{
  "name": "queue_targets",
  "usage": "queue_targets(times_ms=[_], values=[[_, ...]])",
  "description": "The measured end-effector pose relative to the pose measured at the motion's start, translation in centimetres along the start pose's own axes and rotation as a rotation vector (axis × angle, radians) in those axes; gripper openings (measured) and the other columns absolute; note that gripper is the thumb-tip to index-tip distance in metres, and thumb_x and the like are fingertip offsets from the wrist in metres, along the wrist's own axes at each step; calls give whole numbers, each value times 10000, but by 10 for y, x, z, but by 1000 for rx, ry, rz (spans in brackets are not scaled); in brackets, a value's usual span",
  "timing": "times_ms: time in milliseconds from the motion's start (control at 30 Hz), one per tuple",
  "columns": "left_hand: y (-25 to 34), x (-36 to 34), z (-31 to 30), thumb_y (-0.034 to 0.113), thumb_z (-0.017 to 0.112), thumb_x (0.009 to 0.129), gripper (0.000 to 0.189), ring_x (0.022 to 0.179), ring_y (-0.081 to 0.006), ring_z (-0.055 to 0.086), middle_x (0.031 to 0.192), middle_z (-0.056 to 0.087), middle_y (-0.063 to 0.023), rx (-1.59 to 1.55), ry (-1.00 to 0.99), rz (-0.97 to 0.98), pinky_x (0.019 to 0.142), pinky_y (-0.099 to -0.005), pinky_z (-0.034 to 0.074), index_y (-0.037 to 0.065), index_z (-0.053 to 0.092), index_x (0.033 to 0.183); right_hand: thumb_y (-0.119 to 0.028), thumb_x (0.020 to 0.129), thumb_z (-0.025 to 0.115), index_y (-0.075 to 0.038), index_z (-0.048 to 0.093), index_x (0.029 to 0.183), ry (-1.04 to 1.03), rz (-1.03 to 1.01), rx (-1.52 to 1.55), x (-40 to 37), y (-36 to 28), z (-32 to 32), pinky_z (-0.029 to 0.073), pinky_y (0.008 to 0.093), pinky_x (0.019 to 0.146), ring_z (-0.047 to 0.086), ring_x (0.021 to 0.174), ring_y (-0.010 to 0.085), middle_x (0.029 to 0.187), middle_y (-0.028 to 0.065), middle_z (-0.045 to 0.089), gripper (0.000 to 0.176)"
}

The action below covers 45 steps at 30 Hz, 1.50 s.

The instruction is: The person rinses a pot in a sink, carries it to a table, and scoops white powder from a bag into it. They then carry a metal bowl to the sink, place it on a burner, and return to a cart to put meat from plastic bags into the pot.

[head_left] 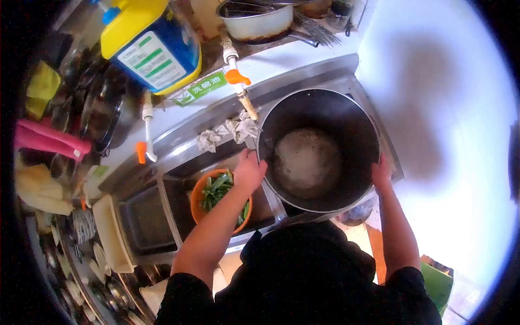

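- Large round metal pot with a dark inside and a thin pale rim (319, 114); it sits at the right end of the long grey steel sink (169, 211), its mouth facing the camera; a cloudy pale-grey patch shows at its bottom, liquid or bare metal, I cannot tell which
- Left hand (250, 172); at the pot's left side, fingers partly closed on its edge; whether they have a handle there, I cannot tell
- Right hand (382, 172); at the pot's right side, fingers bent against the edge and partly hidden; how tightly they close, I cannot tell
- Round orange bowl (195, 203); in the sink's middle basin, left of the pot, partly behind the left forearm; it holds long green leaves (216, 188)
- White pipe tap with an orange lever (237, 77); above the sink, its tan nozzle near the pot's upper left rim
- Crumpled whitish cloths (244, 128); on the sink's back ledge, beside the pot
- Yellow and blue plastic jug with a white label (157, 57); behind the sink, above a green sign with white characters (203, 88)
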<state>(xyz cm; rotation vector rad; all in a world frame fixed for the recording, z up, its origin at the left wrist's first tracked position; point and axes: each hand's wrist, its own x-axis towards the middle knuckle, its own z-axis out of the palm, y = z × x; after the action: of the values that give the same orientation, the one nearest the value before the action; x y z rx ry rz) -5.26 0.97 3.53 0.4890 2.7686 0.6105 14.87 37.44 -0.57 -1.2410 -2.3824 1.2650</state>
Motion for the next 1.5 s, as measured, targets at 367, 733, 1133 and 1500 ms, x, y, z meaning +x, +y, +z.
queue_targets(times_ms=[367,733,1133,1500], values=[[12,-50,-4,396,569,804,493,1028,-408,533,1227,459,-231,-93,-19,-132,842,-456,460,12,511,1107,-55,749,525,-62,498,1236,-78,-87,57,57,-10,-6,433,323,842,570,923,215,1006,102,609,487],[1,-13,9,340,471,870,359,781,-415,608,806,617,-258,64,-144,-65,712,-492,490,-9,530,928,-47,743,481,-54,537,1125,144,-3,192,-18,10,11,461,351,739,581,811,240,892,125,599,387],[31,-68,-4,461,508,854,517,810,-421,608,804,623,-244,-35,-285,-121,727,-492,482,-29,529,1017,-148,790,572,-69,519,1201,-35,-75,-199,60,11,-9,428,400,862,588,980,312,1058,169,619,421],[-14,8,19,284,483,841,338,864,-436,574,904,600,-269,-238,-142,-27,770,-508,446,-16,491,997,-79,770,496,-36,559,1116,115,-33,230,-29,26,17,452,319,744,560,802,181,934,111,610,355]])
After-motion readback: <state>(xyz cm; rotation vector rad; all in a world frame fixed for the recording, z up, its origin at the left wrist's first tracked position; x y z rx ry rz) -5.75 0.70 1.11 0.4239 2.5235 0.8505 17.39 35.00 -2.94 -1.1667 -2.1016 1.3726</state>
